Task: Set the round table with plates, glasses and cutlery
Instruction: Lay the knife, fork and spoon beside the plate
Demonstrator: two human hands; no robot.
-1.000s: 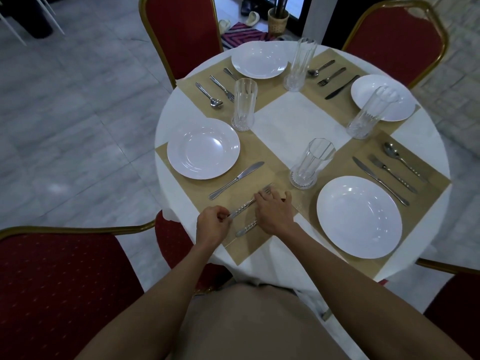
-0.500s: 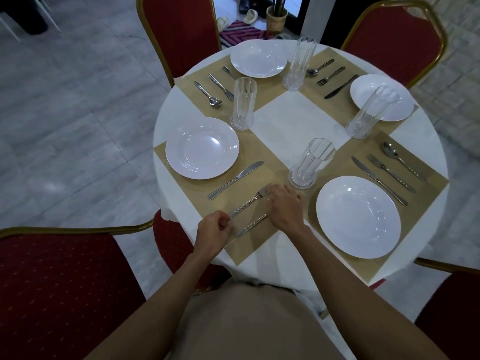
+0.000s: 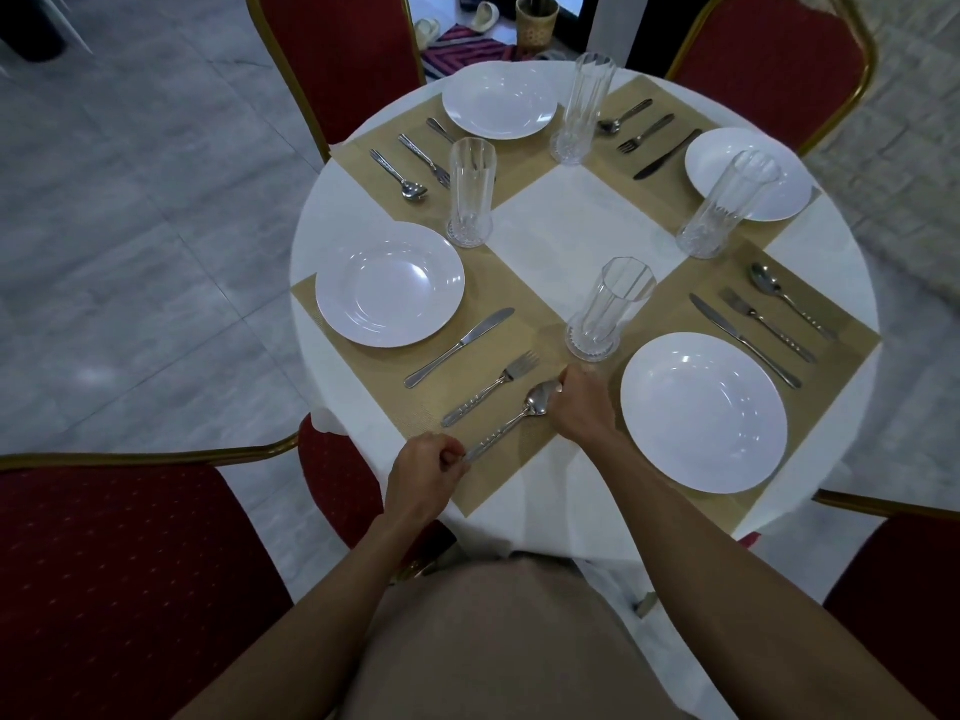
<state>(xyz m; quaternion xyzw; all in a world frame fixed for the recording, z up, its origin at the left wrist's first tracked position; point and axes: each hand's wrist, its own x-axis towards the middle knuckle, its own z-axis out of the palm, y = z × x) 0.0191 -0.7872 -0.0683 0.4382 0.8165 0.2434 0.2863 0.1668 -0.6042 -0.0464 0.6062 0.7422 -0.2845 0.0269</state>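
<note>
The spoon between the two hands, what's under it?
A tan placemat, lying on the white tablecloth. The left hand covers the spoon handle's end, the right hand its tip.

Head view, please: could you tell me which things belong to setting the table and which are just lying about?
Job: spoon held by left hand and right hand; fork; knife; plates; glasses; placemats.
Lying about: slippers; striped rug; woven pot; red chairs.
</note>
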